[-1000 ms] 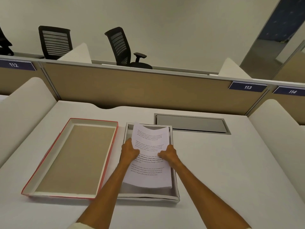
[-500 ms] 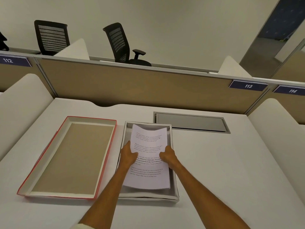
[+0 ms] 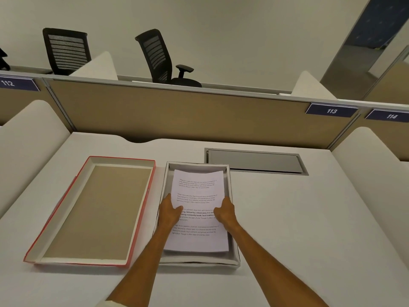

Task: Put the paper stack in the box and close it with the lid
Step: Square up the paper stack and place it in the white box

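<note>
Head view: the paper stack [image 3: 199, 196] sits low inside the grey box [image 3: 234, 247], its far edge bowed upward, so it does not look fully settled. The left hand [image 3: 169, 214] clamps its edge at nine o'clock, the right hand [image 3: 224, 213] its edge at three o'clock. The red-edged lid [image 3: 141, 209] lies upturned on the desk [image 3: 309, 229], just beside the box at nine o'clock. By my judgement, loading is nearly done; releasing the stack, flipping the lid and fitting it remain.

Both arms outstretched — left hand [image 3: 169, 212], right hand [image 3: 224, 212] clenched
</note>
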